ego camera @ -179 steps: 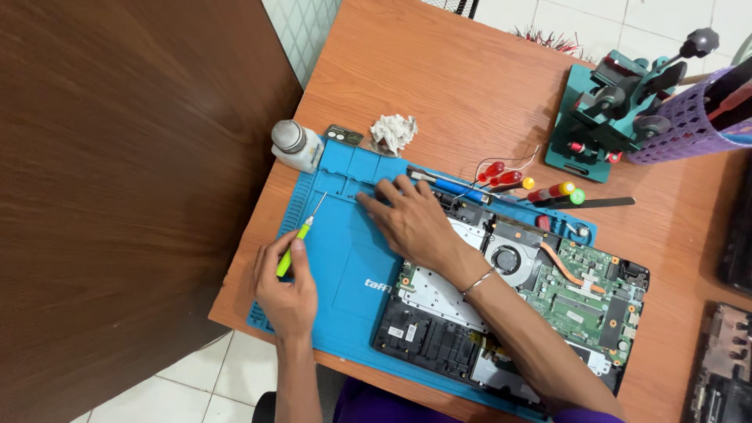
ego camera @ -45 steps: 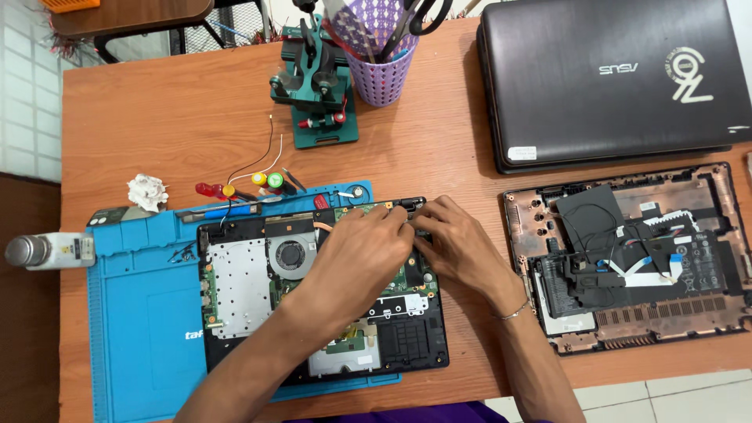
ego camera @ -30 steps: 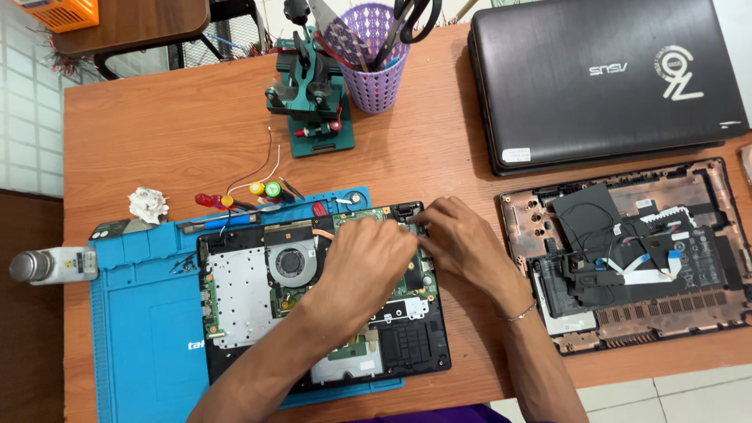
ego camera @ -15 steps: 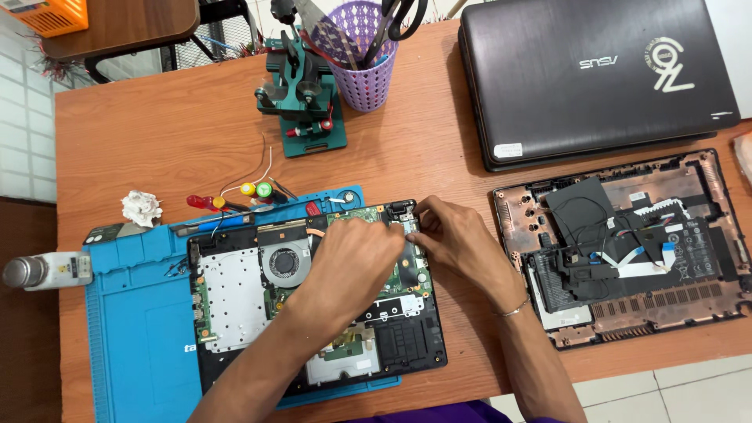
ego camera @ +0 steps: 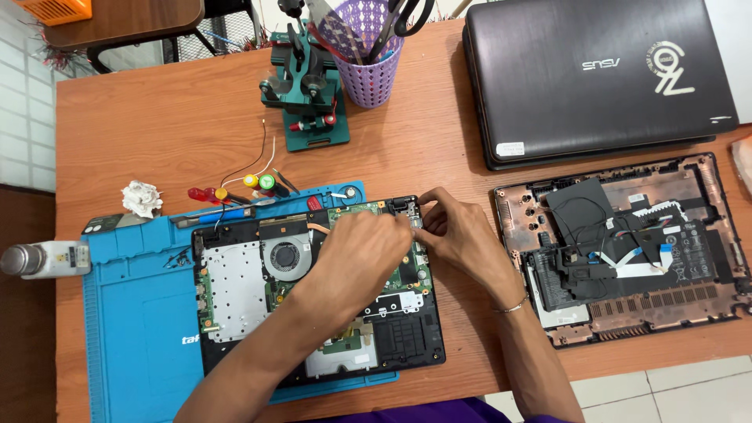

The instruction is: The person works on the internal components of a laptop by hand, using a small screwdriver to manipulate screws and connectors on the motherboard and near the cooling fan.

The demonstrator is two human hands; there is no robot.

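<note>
Surface [ego camera: 157, 133]: orange-brown wooden top, seen from above; pale tiled floor showed at the left and lower right edges.

Far left of the left hand: a white bottle with a grey cap [ego camera: 43, 259] lay on its side at the surface edge. Beside it, a blue work mat [ego camera: 133, 329] carried the opened laptop. Above the mat's left corner sat a crumpled white tissue [ego camera: 141, 197].

Up and left of the left hand: a row of screwdrivers [ego camera: 231, 193] with red, yellow and green handles lay along the mat's top edge.

Under both hands: an opened laptop base [ego camera: 258, 290], dark-framed, its green circuit board, round fan and silver plate exposed.

Left hand [ego camera: 356, 254]: lay palm down over the board, fingers bent toward the top right corner of the base; what the fingertips gripped could not be told.

Well above the left hand: a green clamp stand [ego camera: 307, 94] and, just beside it, a purple mesh tool cup [ego camera: 368, 66] holding scissors and other tools.

Right hand [ego camera: 458, 235]: touching the left hand's fingertips, fingers pinched narrowly at the hinge corner [ego camera: 403, 207] of the base; any item between them was too small to make out. A thin bracelet circled the wrist.

Right of the right hand: a removed bottom cover [ego camera: 627, 251], brown-lined, with black parts and ribbon cables. Above it, a closed dark laptop [ego camera: 595, 74].
</note>
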